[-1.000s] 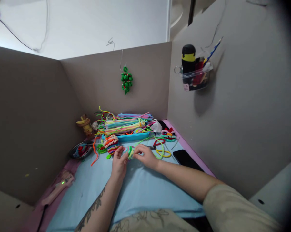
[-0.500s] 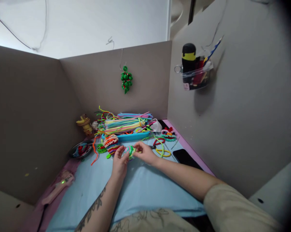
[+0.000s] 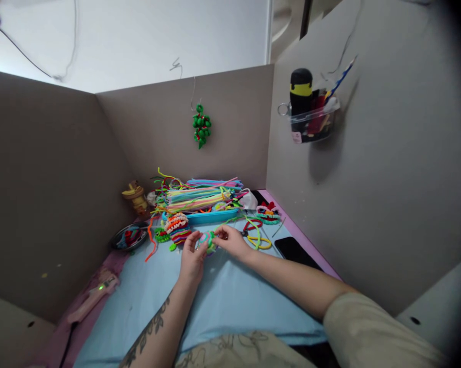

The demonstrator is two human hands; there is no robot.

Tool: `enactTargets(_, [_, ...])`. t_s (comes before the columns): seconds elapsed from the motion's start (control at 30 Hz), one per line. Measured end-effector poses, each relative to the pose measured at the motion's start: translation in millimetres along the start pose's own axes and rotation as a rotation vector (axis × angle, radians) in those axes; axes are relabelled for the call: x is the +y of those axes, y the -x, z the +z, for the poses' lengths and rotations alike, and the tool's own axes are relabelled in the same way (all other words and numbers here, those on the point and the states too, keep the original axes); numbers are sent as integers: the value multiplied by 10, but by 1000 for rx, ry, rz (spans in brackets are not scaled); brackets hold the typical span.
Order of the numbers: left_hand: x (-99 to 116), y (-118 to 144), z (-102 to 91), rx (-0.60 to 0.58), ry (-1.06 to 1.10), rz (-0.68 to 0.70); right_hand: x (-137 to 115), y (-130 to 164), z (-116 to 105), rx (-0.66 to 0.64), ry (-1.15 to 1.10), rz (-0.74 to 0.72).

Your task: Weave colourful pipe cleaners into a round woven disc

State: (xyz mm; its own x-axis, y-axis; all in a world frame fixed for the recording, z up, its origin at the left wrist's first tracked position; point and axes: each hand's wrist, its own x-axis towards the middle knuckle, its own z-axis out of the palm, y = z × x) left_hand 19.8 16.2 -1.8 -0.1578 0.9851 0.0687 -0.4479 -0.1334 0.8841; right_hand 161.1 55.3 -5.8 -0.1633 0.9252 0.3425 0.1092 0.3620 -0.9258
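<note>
Above the blue cloth, my left hand (image 3: 192, 254) grips a small round pipe-cleaner piece (image 3: 207, 239) coiled in pink, green and teal. My right hand (image 3: 230, 240) pinches its right side between thumb and fingertips. Just behind my left hand lies a bundle of striped pipe-cleaner coils (image 3: 178, 228) in orange, cream, red and purple. Scissors with yellow and red handles (image 3: 261, 242) rest right of my right hand, a light green pipe cleaner lying across them. The fingertips partly cover the coiled piece.
Many pastel pipe cleaners (image 3: 200, 197) are heaped over a blue tray (image 3: 213, 216) at the back. A dark bowl (image 3: 118, 242) and a pink glue gun (image 3: 94, 296) stand at left. A black phone (image 3: 296, 252) lies right; a clear holder (image 3: 314, 128) hangs on the right panel.
The coiled piece has turned slightly in my fingers, its pink spiral now facing up more. Both hands stay in nearly the same spot.
</note>
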Motion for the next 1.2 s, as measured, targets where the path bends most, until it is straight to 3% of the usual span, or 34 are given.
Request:
enactTargets(0.13, [8, 3, 3, 0, 15, -31, -52, 0, -31, 64, 126, -60])
enactTargets(0.37, [21, 5, 11, -4, 22, -62, -30, 3, -52, 15, 106, -32])
enactTargets(0.8, [42, 29, 25, -68, 50, -115, -30, -35, -67, -193, -324, 204])
enactTargets(1.03, [53, -64, -62, 20, 126, -29, -90, 25, -71, -95, -174, 110])
enactTargets(1.2, [31, -59, -59, 50, 69, 7, -46, 76, -15, -151, -112, 44])
